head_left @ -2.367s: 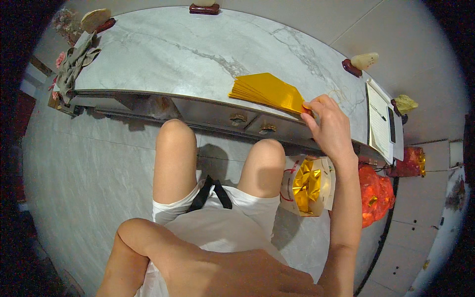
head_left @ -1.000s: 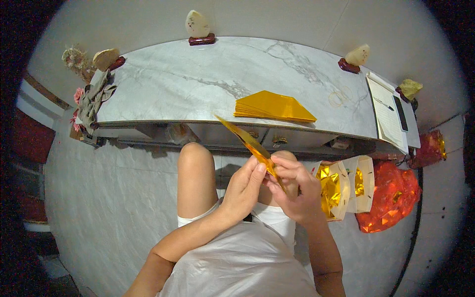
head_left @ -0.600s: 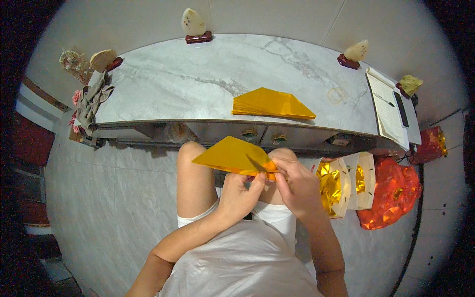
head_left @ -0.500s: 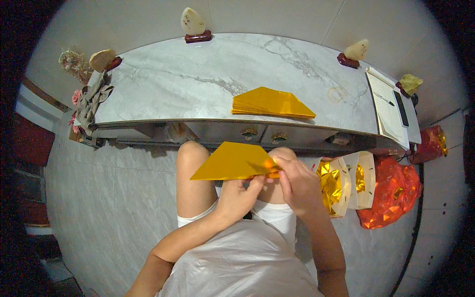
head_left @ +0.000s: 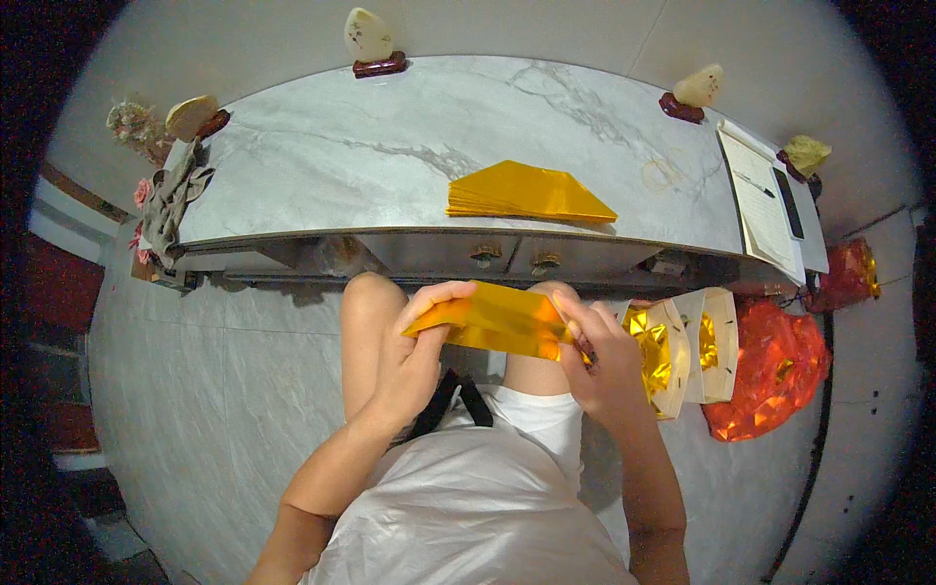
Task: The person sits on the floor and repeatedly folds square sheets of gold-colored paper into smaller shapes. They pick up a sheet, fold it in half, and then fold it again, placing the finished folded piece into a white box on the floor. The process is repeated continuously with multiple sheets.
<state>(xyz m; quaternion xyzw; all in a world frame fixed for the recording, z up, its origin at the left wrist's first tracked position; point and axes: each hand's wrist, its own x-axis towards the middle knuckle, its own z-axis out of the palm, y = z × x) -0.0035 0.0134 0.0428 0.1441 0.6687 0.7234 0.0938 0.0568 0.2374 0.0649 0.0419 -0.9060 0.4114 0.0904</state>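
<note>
Over my lap I hold a piece of shiny gold foil paper (head_left: 502, 317), stretched crosswise. My left hand (head_left: 414, 356) grips its left end, fingers along the top edge and thumb against the front. My right hand (head_left: 600, 356) has its fingers closed on the other end, and some fingertips are hidden. Beyond them, a stack of gold paper sheets (head_left: 526, 195) lies at the front edge of the marble-topped cabinet (head_left: 331, 146). By my right knee, two pale open containers (head_left: 668, 395) hold crumpled or folded gold foil pieces (head_left: 648, 351).
Carved stones on wooden stands (head_left: 380, 63) line the cabinet's back and ends. A grey cloth (head_left: 175, 205) and dried flowers are at left; a notepad (head_left: 751, 210) with pen and a black phone (head_left: 788, 203) at right. A red shiny bag (head_left: 760, 380) sits on the floor.
My left hand has moved left and up from under the paper to its left end. The paper, flat and pointed leftward half a second ago, now appears as a shorter band between both hands.
</note>
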